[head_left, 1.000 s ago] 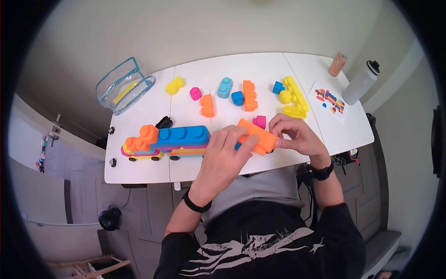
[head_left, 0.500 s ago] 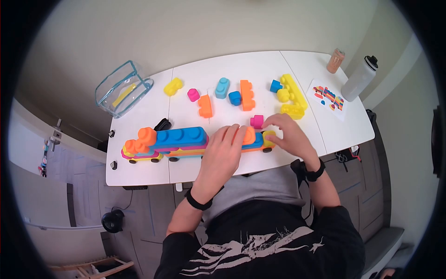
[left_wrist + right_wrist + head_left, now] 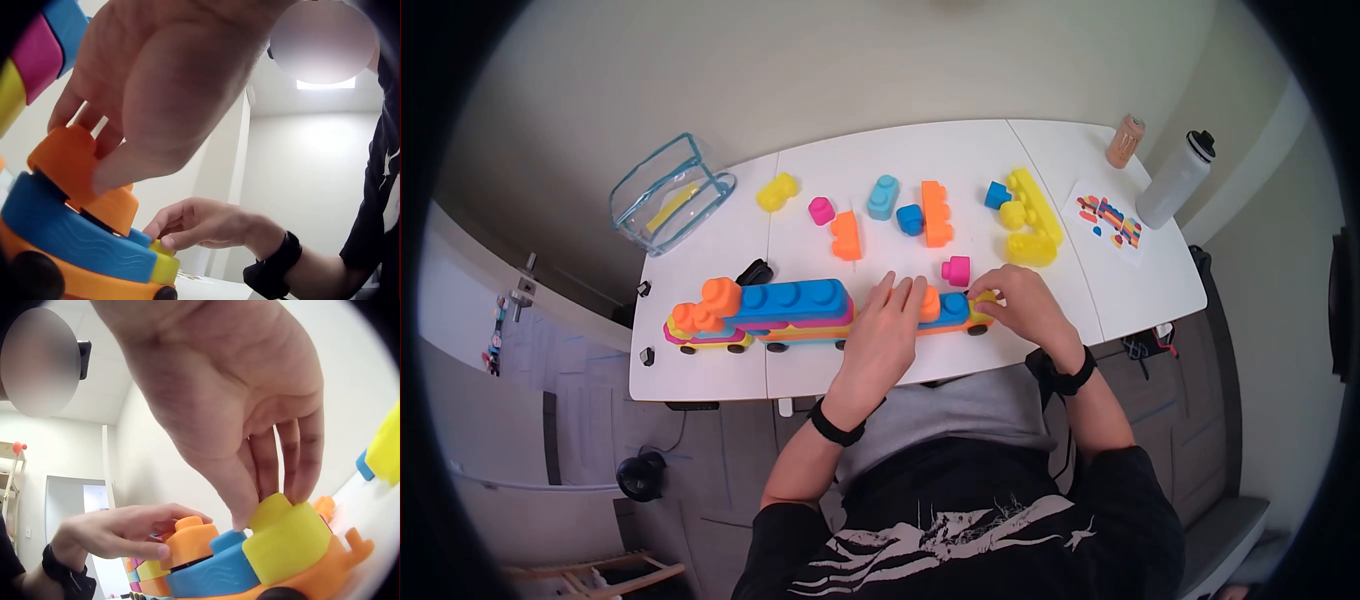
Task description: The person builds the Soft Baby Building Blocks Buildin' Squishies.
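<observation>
Down goes the right hand (image 3: 1022,305), dropping since the earlier frame to meet the yellow plastic block (image 3: 287,544). From the left: a long blue plastic block with round studs (image 3: 792,300) tops the wheeled cars. Next, the left hand (image 3: 880,335) grips an orange studded plastic block (image 3: 190,545), seated over a curved blue plastic block (image 3: 212,575). Then the right hand, thumb and fingertips pinching the yellow block's top. That block sits at the right end of the orange wheeled base (image 3: 87,284), whose long axis runs left-right along the white bench (image 3: 960,142); the right hand is nearer that end.
</observation>
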{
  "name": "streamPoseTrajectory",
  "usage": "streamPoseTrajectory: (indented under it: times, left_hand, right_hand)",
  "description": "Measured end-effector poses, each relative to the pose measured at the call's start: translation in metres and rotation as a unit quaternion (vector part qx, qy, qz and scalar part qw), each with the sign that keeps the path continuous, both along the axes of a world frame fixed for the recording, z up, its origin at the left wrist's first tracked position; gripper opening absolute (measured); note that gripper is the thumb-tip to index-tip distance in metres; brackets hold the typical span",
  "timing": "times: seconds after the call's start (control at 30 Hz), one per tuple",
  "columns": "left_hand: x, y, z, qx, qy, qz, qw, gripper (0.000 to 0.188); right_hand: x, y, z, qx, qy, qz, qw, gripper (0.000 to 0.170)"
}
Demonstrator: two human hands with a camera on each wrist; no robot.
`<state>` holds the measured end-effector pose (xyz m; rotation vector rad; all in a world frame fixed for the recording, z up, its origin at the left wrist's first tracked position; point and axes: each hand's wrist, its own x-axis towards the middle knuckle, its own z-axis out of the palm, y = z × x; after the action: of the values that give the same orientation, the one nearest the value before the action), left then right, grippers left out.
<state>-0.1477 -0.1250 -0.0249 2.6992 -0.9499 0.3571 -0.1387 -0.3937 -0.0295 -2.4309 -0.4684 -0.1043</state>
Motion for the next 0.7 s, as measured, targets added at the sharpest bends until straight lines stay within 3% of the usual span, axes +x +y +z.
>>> streamPoseTrajectory:
  times: [0.07, 0.2, 0.27, 0.33, 0.4, 0.43, 0.6, 0.7]
  left_hand:
    - [0.002, 0.002, -0.004, 0.009, 0.0, 0.001, 1.0, 0.065]
    - [-0.003, 0.003, 0.001, 0.012, -0.049, -0.008, 0.999, 0.068]
    - [-0.015, 0.004, 0.022, 0.01, -0.049, -0.024, 0.998, 0.068]
    - [-0.025, 0.002, 0.044, 0.002, -0.054, -0.038, 0.998, 0.068]
    - [-0.038, 0.006, 0.057, -0.055, 0.005, -0.115, 0.992, 0.063]
    - [-0.043, 0.007, 0.06, -0.053, 0.004, -0.116, 0.992, 0.063]
    - [-0.053, 0.007, 0.054, -0.018, 0.013, -0.199, 0.98, 0.041]
    - [-0.052, 0.014, 0.056, -0.01, 0.034, -0.194, 0.98, 0.038]
  right_hand:
    - [0.003, -0.001, 0.007, -0.052, -0.003, 0.019, 0.998, 0.028]
    - [0.021, 0.005, 0.05, -0.059, -0.02, 0.051, 0.997, 0.021]
    - [0.052, 0.014, 0.069, -0.024, -0.002, 0.122, 0.992, 0.025]
    - [0.092, 0.025, 0.07, 0.059, 0.109, 0.204, 0.971, 0.036]
    - [0.117, 0.055, 0.089, 0.103, 0.288, 0.196, 0.932, 0.043]
    - [0.127, 0.068, 0.092, 0.104, 0.288, 0.196, 0.932, 0.043]
    - [0.171, 0.113, 0.061, -0.023, 0.336, 0.203, 0.919, 0.051]
    - [0.192, 0.124, 0.036, -0.013, 0.377, 0.21, 0.902, 0.051]
